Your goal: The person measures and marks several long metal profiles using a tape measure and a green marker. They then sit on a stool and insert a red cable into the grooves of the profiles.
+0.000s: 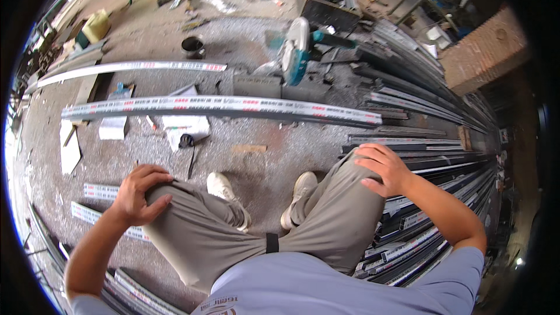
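Note:
My left hand (142,193) rests on my left knee, its fingers draped over the grey-brown trousers (198,221) and its thumb held apart. On the other knee lies my right hand (382,169), fingers spread and holding nothing. Ahead of my white shoes, a long metal profile (221,105) wrapped in printed white film stretches across from left to right. Beyond it stands a teal and grey power saw (296,52) with a round guard, next to a grey metal piece (256,86). Neither hand touches the profile or the saw.
Stacks of dark profiles (431,227) fill the right side. Another film-wrapped profile (134,66) lies farther left. Papers (185,130), a tape measure (186,140), a wooden strip (248,148) and a dark cup (193,47) are on the floor. A wooden beam (487,49) juts in at upper right.

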`<action>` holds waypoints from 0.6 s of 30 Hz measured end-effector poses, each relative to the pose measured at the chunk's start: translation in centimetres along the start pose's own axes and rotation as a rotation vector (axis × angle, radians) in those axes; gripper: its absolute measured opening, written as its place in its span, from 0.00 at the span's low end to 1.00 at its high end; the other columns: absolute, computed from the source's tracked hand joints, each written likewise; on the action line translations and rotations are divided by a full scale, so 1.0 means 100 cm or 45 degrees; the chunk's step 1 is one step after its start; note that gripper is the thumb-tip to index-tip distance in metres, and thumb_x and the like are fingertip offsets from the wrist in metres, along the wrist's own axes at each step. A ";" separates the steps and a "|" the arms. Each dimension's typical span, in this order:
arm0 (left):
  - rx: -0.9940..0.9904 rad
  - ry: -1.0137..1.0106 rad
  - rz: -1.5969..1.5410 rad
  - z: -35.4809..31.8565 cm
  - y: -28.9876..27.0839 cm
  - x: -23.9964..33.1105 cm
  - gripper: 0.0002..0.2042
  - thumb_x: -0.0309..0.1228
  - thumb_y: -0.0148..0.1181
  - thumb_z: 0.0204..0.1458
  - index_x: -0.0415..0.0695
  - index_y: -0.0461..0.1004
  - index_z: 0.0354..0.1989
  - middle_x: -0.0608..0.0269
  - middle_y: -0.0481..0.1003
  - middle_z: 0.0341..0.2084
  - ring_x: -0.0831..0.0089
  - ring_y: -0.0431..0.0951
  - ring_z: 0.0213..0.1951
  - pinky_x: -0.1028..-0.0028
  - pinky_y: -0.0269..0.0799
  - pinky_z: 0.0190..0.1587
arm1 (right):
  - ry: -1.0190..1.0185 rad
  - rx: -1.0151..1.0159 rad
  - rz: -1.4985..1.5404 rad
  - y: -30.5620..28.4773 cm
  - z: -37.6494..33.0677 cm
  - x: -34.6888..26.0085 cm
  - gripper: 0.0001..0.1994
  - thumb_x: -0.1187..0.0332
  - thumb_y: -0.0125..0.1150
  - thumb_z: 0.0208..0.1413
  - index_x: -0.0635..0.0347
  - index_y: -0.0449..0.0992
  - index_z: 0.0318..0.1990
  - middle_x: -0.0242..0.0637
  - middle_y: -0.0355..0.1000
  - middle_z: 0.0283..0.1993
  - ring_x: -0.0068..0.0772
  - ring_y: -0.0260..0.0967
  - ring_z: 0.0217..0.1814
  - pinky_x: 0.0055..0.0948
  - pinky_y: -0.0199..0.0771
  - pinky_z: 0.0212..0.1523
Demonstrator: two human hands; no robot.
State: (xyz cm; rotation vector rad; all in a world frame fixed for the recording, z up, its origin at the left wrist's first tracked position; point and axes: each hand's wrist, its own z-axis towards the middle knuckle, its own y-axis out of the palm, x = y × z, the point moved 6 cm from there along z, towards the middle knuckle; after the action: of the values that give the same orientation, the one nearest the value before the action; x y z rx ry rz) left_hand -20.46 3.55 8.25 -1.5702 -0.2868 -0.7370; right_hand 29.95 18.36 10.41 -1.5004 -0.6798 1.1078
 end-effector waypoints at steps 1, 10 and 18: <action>-0.012 0.006 -0.008 0.002 0.001 -0.002 0.20 0.36 0.69 0.48 0.38 0.81 0.47 0.48 0.80 0.47 0.47 0.80 0.51 0.56 0.75 0.57 | -0.081 -0.052 -0.014 0.001 0.003 -0.001 0.19 0.61 0.68 0.53 0.61 0.80 0.50 0.45 0.76 0.60 0.52 0.71 0.63 0.50 0.71 0.66; -0.096 0.012 -0.085 0.054 0.002 -0.011 0.18 0.32 0.68 0.41 0.39 0.82 0.42 0.51 0.81 0.43 0.49 0.82 0.50 0.57 0.79 0.54 | -0.291 -0.270 0.143 0.025 0.042 0.056 0.20 0.56 0.68 0.45 0.59 0.79 0.44 0.45 0.78 0.55 0.51 0.75 0.57 0.55 0.73 0.63; 0.009 -0.126 -0.171 0.082 0.000 -0.054 0.09 0.33 0.67 0.48 0.42 0.80 0.35 0.55 0.81 0.37 0.53 0.82 0.40 0.58 0.81 0.42 | -0.525 -0.352 0.457 0.041 0.094 0.125 0.23 0.51 0.63 0.47 0.58 0.76 0.46 0.49 0.76 0.56 0.58 0.73 0.57 0.60 0.71 0.58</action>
State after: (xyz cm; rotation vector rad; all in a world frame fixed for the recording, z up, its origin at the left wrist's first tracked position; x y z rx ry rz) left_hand -22.27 12.68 5.21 -1.5945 -0.4708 -0.7619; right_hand 25.80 32.31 3.30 -1.6866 -0.8948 1.6819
